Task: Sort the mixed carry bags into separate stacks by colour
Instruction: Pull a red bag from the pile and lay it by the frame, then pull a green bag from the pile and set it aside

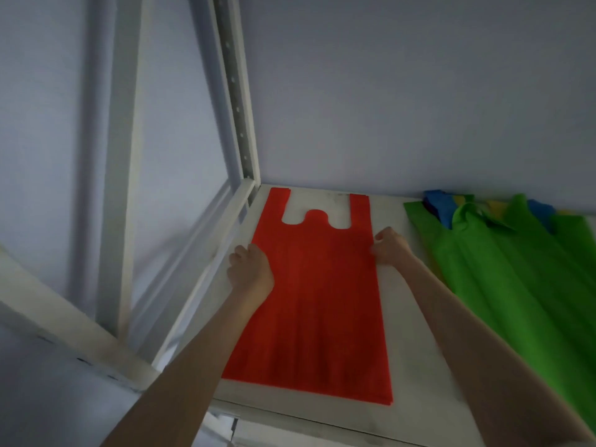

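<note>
1. Red bag (317, 295): a flat, vest-style carry bag with two strap handles and a rounded tab in the cut-out between them. It lies spread out on the left part of the white shelf (416, 317), handles towards the wall, bottom edge near the front lip. The bottom right corner shows layered edges, so there may be more than one bag here; the exact count cannot be told.
2. Left hand (250, 269): rests on the left edge of the red bag at mid-height, fingers curled at that edge. Whether it actually pinches the fabric cannot be told.
3. Right hand (390, 246): placed at the right edge of the red bag, just below the right handle, fingers curled onto the edge.
4. Green bags (516, 285): several overlapping, creased bags lie on the right part of the shelf, apart from the red bag.
5. Blue bags (442, 204) and yellow bags (496, 206): partly visible under the green bags, at the back.
6. Shelf post (237, 101): a white perforated metal upright stands at the back left corner.
7. Wall (403, 91): plain and pale, behind the shelf.
</note>
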Demonstrator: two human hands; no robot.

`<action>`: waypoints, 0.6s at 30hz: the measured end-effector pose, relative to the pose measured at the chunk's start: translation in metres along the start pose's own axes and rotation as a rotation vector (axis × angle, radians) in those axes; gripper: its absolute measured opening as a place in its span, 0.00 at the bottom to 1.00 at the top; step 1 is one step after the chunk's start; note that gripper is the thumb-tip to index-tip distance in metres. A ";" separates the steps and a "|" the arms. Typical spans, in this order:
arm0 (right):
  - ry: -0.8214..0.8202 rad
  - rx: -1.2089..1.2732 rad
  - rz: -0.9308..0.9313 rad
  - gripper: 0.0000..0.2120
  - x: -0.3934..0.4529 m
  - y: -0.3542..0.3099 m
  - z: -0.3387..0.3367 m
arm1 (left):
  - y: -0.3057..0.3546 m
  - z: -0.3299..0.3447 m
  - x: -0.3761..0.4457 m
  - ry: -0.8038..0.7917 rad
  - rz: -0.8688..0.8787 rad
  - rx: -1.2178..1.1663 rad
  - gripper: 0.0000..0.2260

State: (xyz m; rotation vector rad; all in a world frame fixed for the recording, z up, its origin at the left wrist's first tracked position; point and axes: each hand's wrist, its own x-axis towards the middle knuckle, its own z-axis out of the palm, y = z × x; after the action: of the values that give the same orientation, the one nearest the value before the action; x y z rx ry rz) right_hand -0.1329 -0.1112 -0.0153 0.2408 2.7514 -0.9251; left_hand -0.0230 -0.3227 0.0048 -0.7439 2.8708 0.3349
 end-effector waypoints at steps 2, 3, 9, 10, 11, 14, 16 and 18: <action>-0.022 -0.033 -0.051 0.15 -0.002 0.007 -0.014 | 0.018 -0.003 -0.006 -0.006 0.034 0.003 0.18; -0.039 -0.066 -0.074 0.16 -0.005 0.011 -0.024 | 0.030 -0.003 -0.009 -0.024 0.061 0.003 0.19; 0.006 -0.216 -0.268 0.15 -0.012 0.071 -0.098 | 0.130 0.009 -0.047 -0.052 0.272 -0.018 0.16; 0.027 -0.232 -0.288 0.15 -0.010 0.088 -0.112 | 0.151 0.014 -0.055 -0.047 0.298 -0.032 0.15; 0.043 -0.236 -0.299 0.15 -0.008 0.106 -0.127 | 0.173 0.020 -0.064 -0.045 0.320 -0.048 0.15; 0.113 -0.240 -0.256 0.17 0.003 0.160 -0.172 | 0.231 0.039 -0.095 -0.046 0.331 -0.095 0.17; 0.123 -0.282 -0.174 0.19 0.007 0.194 -0.193 | 0.260 0.053 -0.114 -0.078 0.276 -0.116 0.23; 0.129 -0.324 -0.072 0.20 0.008 0.222 -0.206 | 0.278 0.065 -0.128 -0.106 0.219 -0.111 0.27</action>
State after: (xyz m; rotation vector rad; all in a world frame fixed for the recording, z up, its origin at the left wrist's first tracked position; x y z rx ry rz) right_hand -0.1234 0.1897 0.0147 0.1493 2.9914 -0.4806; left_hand -0.0440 -0.0110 0.0175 -0.4139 2.8548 0.5475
